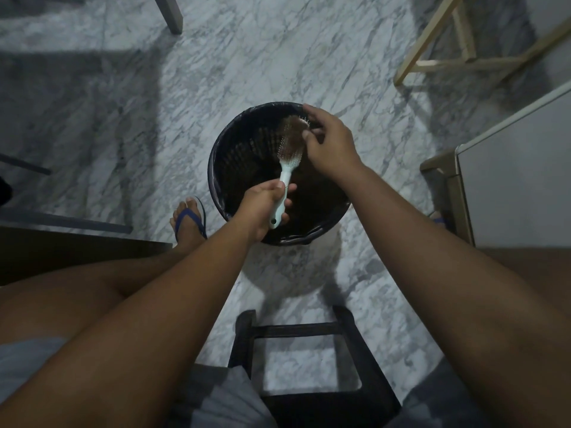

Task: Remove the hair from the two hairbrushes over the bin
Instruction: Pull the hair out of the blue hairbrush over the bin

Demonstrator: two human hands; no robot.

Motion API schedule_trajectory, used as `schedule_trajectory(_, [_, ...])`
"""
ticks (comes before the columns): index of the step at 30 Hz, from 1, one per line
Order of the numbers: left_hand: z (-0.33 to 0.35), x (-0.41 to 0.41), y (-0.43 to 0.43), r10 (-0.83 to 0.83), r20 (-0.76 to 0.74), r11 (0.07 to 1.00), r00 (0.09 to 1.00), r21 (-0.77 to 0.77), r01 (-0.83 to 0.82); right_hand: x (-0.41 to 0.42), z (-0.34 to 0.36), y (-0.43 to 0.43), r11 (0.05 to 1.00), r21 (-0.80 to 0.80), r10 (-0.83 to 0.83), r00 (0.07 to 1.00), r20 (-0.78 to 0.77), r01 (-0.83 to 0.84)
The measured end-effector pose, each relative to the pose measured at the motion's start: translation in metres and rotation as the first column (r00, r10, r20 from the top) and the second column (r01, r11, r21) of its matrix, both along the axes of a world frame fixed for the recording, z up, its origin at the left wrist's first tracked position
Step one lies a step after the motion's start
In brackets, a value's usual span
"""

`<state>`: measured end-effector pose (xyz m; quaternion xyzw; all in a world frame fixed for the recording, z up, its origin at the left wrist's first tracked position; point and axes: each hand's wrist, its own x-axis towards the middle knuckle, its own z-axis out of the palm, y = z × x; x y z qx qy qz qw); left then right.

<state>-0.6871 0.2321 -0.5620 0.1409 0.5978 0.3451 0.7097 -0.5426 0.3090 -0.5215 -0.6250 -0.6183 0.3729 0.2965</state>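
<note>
Head view, centre of the frame: a pale mint hairbrush (286,163) is held over the mouth of a black bin (222,168), bristles facing up, its head pointing toward the upper part of the frame. A mat of brownish hair (295,125) covers the far half of the bristles (the near half shows bare pins). The left hand (262,208) is clenched around the brush handle, thumb laid along the top, with the butt of the handle sticking out below the fingers. The right hand (327,142) comes in from the right and sits at the far end of the brush head, fingers curled down onto the clump of hair; whether they have actually pinched it cannot be told. The bin has perforated walls and a dark liner folded over its rim, and stands on a grey-veined marble floor (216,57). At lower centre is a black stool (296,329). Just left of the bin a foot in a blue flip-flop (188,220) rests on the floor. Light wooden furniture legs (457,60) cross the upper right corner.
</note>
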Motion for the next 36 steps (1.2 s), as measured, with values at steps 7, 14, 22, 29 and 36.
schedule_trajectory(7, [0.001,0.009,-0.003,-0.021,0.015,1.000,1.000,-0.011,0.021,0.002,-0.009,0.002,0.990,0.045,-0.133,0.990,0.056,0.130])
schedule_trajectory(14, [0.005,0.010,-0.001,-0.055,-0.029,0.998,0.998,-0.044,0.053,0.007,-0.004,-0.002,0.969,0.200,-0.156,0.987,0.038,0.145])
schedule_trajectory(22, [0.010,0.017,0.006,-0.042,-0.023,0.993,0.999,-0.114,0.040,0.009,0.009,-0.003,0.869,0.458,-0.193,0.981,-0.036,0.188])
schedule_trajectory(29, [0.006,0.017,0.003,0.008,-0.046,0.981,0.999,-0.195,-0.017,0.005,0.040,0.002,0.681,0.673,-0.198,0.957,-0.211,0.289])
schedule_trajectory(36, [0.004,0.003,0.005,0.034,-0.060,0.992,0.998,-0.121,-0.041,0.024,0.017,0.002,0.949,0.127,-0.306,0.939,0.159,0.288])
